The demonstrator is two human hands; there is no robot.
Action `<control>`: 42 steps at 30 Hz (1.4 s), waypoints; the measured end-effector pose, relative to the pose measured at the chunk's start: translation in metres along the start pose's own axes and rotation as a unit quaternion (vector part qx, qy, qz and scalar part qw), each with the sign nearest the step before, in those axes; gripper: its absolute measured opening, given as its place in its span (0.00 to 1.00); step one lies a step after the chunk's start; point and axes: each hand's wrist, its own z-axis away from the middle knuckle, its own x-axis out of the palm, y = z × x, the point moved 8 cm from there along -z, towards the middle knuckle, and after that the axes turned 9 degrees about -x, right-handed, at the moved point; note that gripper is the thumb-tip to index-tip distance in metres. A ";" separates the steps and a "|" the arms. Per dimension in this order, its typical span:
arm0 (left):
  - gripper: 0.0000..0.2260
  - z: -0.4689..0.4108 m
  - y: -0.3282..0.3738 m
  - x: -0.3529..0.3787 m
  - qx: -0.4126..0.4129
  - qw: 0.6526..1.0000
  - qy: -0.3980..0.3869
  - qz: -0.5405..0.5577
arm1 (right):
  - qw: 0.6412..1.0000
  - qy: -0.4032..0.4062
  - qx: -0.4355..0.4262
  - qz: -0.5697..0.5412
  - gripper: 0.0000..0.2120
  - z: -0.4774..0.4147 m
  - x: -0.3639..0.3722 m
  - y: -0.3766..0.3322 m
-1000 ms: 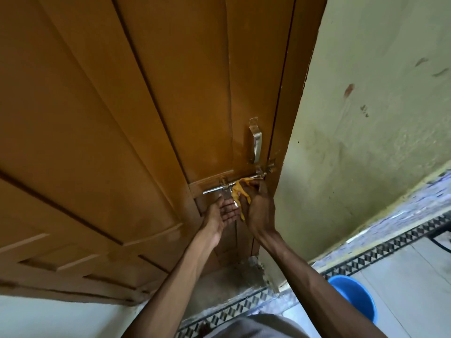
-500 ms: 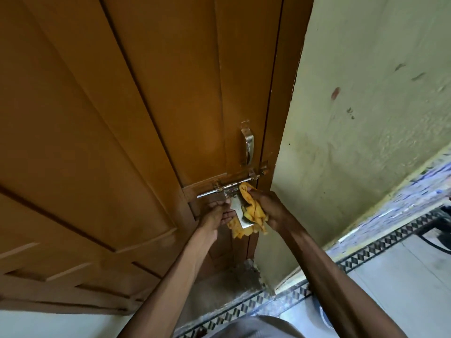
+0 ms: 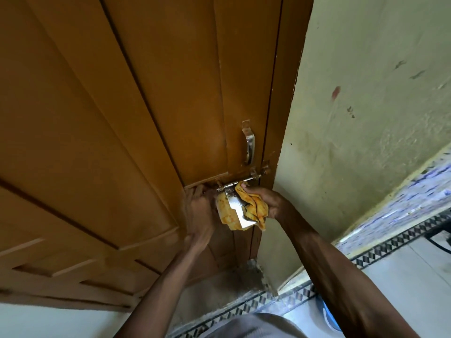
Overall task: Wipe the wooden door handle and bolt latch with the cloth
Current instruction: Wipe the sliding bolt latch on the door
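Observation:
The brown wooden door point(image 3: 122, 118) carries a silver pull handle point(image 3: 249, 147) near its right edge. Just below it runs the metal bolt latch point(image 3: 240, 182), with its flat hasp plate point(image 3: 238, 211) hanging down. My right hand point(image 3: 271, 200) grips a yellow cloth point(image 3: 255, 207) that is wrapped around the hasp plate, touching the bolt rod. My left hand point(image 3: 199, 211) rests flat against the door left of the latch, fingers up near the bolt's left end. The left part of the bolt is partly hidden by those fingers.
A pale green wall point(image 3: 366, 118) stands right of the door frame. Below it run a patterned tile border point(image 3: 390, 245) and white floor tiles. A blue bucket point(image 3: 329, 318) shows partly behind my right forearm. Grey concrete threshold point(image 3: 219, 289) lies under the door.
My right hand has drawn the cloth down from the bolt rod and wrapped it around the hanging hasp plate. My left hand has risen slightly along the door.

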 end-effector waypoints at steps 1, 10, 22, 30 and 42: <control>0.11 -0.003 0.000 -0.004 -0.008 1.000 0.000 0.008 | 1.000 -0.001 0.000 0.008 0.14 -0.001 0.001 0.000; 0.12 -0.016 0.006 -0.007 -0.033 0.998 -0.005 -0.054 | 0.999 0.020 0.000 0.033 0.14 0.010 -0.010 0.024; 0.08 -0.017 0.007 -0.003 -0.038 0.997 0.002 -0.064 | 0.999 -0.010 0.034 0.015 0.23 0.018 -0.009 0.017; 0.08 -0.017 0.008 -0.003 -0.038 0.997 -0.015 -0.073 | 0.998 0.001 0.049 0.038 0.21 0.029 -0.018 0.037; 0.08 -0.017 0.007 -0.004 -0.069 0.995 -0.001 -0.074 | 0.993 0.056 0.051 0.094 0.12 0.040 -0.015 0.026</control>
